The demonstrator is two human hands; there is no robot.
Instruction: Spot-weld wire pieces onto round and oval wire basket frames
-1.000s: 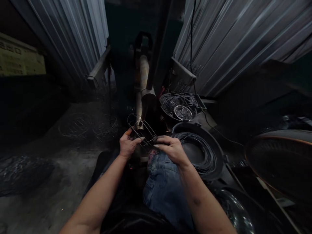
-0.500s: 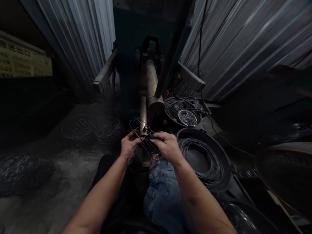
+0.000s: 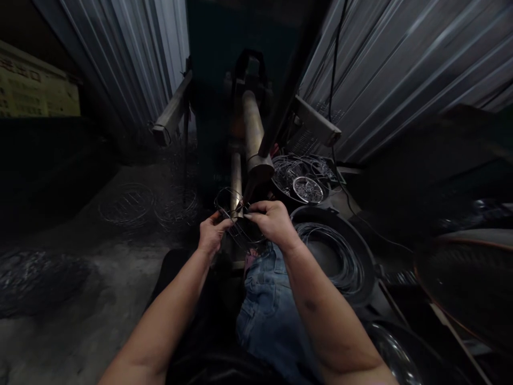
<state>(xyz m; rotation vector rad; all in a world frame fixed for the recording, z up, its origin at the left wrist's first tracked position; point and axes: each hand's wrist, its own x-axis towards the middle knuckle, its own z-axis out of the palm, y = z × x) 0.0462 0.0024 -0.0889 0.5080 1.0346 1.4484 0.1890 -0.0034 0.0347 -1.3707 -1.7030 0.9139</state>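
A small wire frame (image 3: 229,206) made of thin metal loops is held between both hands, right under the tip of a metal machine arm (image 3: 254,140). My left hand (image 3: 212,233) grips its left side with fingers curled. My right hand (image 3: 272,222) pinches its right side from above. My lap in blue jeans (image 3: 268,299) is just below.
A dark round tub (image 3: 363,256) with coiled wire rings sits to the right of my knee. Another tub (image 3: 304,184) of wire parts stands behind it. Finished wire grids (image 3: 127,202) lie on the dark floor at left. Corrugated metal walls rise on both sides.
Both hands have moved the wire frame up and forward to the tip of the machine arm. My right hand has shifted left onto the frame's top.
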